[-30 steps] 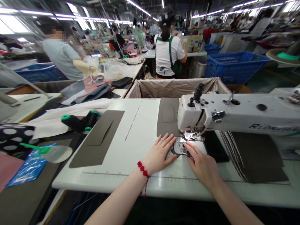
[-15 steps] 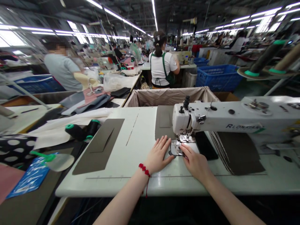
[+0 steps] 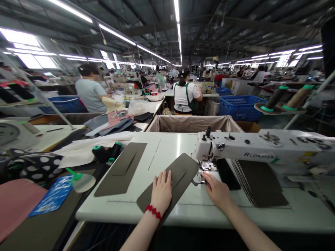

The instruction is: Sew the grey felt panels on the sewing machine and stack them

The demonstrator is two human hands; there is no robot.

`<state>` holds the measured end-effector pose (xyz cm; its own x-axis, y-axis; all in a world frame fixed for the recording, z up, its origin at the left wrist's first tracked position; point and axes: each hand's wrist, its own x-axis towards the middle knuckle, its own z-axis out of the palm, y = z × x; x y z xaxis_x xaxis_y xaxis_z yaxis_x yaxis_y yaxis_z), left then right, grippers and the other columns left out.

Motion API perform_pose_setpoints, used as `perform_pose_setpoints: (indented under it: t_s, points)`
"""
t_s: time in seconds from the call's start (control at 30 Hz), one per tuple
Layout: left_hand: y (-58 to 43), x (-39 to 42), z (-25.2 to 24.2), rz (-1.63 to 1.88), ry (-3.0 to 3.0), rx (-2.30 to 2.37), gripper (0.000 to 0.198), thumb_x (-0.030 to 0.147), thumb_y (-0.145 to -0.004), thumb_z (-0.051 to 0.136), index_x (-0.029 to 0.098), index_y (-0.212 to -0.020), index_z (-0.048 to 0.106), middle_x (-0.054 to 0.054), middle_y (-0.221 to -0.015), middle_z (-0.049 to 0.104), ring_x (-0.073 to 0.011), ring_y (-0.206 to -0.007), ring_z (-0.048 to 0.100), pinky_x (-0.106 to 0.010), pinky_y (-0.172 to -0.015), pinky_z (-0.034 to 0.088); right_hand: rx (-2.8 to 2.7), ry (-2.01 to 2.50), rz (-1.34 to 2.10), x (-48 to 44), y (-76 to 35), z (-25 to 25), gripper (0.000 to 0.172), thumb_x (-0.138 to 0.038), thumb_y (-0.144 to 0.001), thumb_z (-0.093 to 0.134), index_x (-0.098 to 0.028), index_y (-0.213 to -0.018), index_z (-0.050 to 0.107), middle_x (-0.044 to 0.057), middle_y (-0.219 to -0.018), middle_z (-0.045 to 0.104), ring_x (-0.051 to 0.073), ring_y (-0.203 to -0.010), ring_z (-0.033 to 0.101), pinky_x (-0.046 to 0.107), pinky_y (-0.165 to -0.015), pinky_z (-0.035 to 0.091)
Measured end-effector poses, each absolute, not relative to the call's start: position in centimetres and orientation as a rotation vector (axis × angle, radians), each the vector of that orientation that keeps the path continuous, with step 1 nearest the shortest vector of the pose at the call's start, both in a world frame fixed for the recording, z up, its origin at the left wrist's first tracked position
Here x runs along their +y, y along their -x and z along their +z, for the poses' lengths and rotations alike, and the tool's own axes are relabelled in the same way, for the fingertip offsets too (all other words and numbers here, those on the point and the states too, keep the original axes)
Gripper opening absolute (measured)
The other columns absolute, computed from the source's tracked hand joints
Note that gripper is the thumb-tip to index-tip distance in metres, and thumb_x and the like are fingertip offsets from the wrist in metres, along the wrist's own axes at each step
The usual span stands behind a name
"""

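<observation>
My left hand (image 3: 162,191) lies flat, fingers stretched out, on a grey-brown fabric panel (image 3: 180,174) that slants across the white sewing table (image 3: 167,146). My right hand (image 3: 217,190) rests at the foot of the white sewing machine (image 3: 261,148), fingertips by the presser foot (image 3: 205,168) and the panel's near corner; whether it grips anything is hidden. A second grey-brown panel (image 3: 123,167) lies further left on the table.
A stack of dark panels (image 3: 259,181) lies under the machine arm. Black thread cones (image 3: 106,153) sit at the table's left, a fabric-lined bin (image 3: 193,122) behind it. Thread spools (image 3: 277,97) stand at right. Other people work at stations beyond; blue crates (image 3: 240,104) stand nearby.
The panel that lay behind the needle now slants toward me under my left hand, which slid left and nearer. My head has lifted, showing more of the hall.
</observation>
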<state>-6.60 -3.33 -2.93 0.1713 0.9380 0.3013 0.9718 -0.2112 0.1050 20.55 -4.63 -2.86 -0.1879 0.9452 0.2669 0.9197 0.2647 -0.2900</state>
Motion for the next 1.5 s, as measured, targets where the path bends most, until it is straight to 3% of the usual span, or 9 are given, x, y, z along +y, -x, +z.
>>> perform_pose_setpoints:
  t_s: [0.13,0.33,0.5,0.6,0.7,0.77,0.97,1.3,1.5]
  points:
    - [8.4,-7.9,-4.5,-0.395,2.396,-1.938,0.064,0.000,-0.083,0.032,0.020,-0.143,0.040,-0.013,-0.149,0.038,-0.0298,-0.137,0.037,-0.055,-0.109,0.030,-2.111,1.607,0.245,-5.1,-21.4,-1.5,0.039,-0.016,-0.089,0.043,-0.026,-0.123,0.058,0.002,-0.129,0.061,0.019,-0.105,0.063,0.032,-0.083,0.052]
    - [8.6,-8.7,-3.0,-0.400,2.732,-1.672,0.065,0.002,-0.084,0.033,0.026,-0.145,0.035,-0.003,-0.154,0.032,-0.0204,-0.143,0.026,-0.049,-0.116,0.023,-1.879,1.583,0.396,-9.8,-24.7,-0.1,0.031,-0.025,-0.091,0.043,-0.023,-0.116,0.062,0.006,-0.113,0.066,0.018,-0.096,0.065,0.030,-0.083,0.052]
    - [6.7,-5.9,-0.9,-0.410,2.917,-1.513,0.050,0.007,-0.088,0.036,0.027,-0.132,0.051,-0.002,-0.145,0.045,-0.0201,-0.138,0.035,-0.047,-0.116,0.024,-1.615,1.666,0.620,-16.0,-26.2,-1.3,0.030,-0.039,-0.095,0.040,-0.022,-0.102,0.064,0.005,-0.095,0.071,0.020,-0.086,0.067,0.030,-0.078,0.053]
    - [3.7,-6.8,-0.1,-0.528,2.914,-1.513,0.029,0.026,-0.094,0.046,0.024,-0.119,0.059,-0.006,-0.133,0.054,-0.0258,-0.130,0.042,-0.050,-0.110,0.032,-1.557,1.737,0.718,-19.1,-26.2,-2.5,0.030,-0.044,-0.095,0.040,-0.024,-0.092,0.061,0.003,-0.083,0.070,0.019,-0.076,0.067,0.029,-0.072,0.053]
    - [-0.3,-9.6,-0.4,-0.595,3.042,-1.373,0.044,0.039,-0.086,0.064,0.026,-0.127,0.053,-0.007,-0.130,0.054,-0.0279,-0.120,0.048,-0.047,-0.100,0.041,-1.544,1.807,0.750,-21.0,-25.7,-3.4,0.027,-0.047,-0.094,0.041,-0.025,-0.092,0.057,0.001,-0.076,0.068,0.019,-0.067,0.065,0.029,-0.065,0.052]
    - [-2.6,-11.5,-1.2,-0.614,3.097,-1.300,0.044,0.035,-0.086,0.065,0.027,-0.128,0.053,-0.007,-0.124,0.056,-0.0261,-0.111,0.052,-0.043,-0.093,0.045,-1.545,1.825,0.767,-21.5,-25.2,-3.6,0.025,-0.045,-0.095,0.040,-0.026,-0.097,0.055,0.000,-0.080,0.068,0.018,-0.069,0.065,0.029,-0.065,0.051]
    - [-4.9,-13.2,-2.6,-0.770,3.133,-1.364,0.016,0.025,-0.096,0.047,0.024,-0.097,0.063,-0.005,-0.097,0.061,-0.0202,-0.092,0.055,-0.037,-0.080,0.046,-1.672,1.832,0.774,-21.0,-23.7,-3.4,0.017,-0.039,-0.096,0.042,-0.026,-0.091,0.052,-0.003,-0.074,0.061,0.016,-0.066,0.062,0.027,-0.061,0.045]
    - [-5.1,-13.8,-1.3,-0.742,3.143,-1.442,0.021,0.024,-0.096,0.044,0.024,-0.093,0.064,-0.006,-0.094,0.060,-0.0207,-0.089,0.054,-0.038,-0.078,0.047,-1.799,1.803,0.674,-19.8,-22.5,-4.1,0.021,-0.033,-0.097,0.038,-0.024,-0.085,0.051,-0.001,-0.076,0.065,0.017,-0.067,0.064,0.026,-0.058,0.042]
    - [-2.4,-12.4,0.6,-0.798,3.392,-1.273,0.024,0.028,-0.097,0.042,0.022,-0.093,0.064,-0.009,-0.109,0.060,-0.0211,-0.102,0.056,-0.037,-0.090,0.048,-1.646,1.853,0.650,-20.0,-23.6,-4.4,0.022,-0.039,-0.097,0.038,-0.025,-0.088,0.054,-0.003,-0.068,0.063,0.016,-0.061,0.063,0.026,-0.057,0.044]
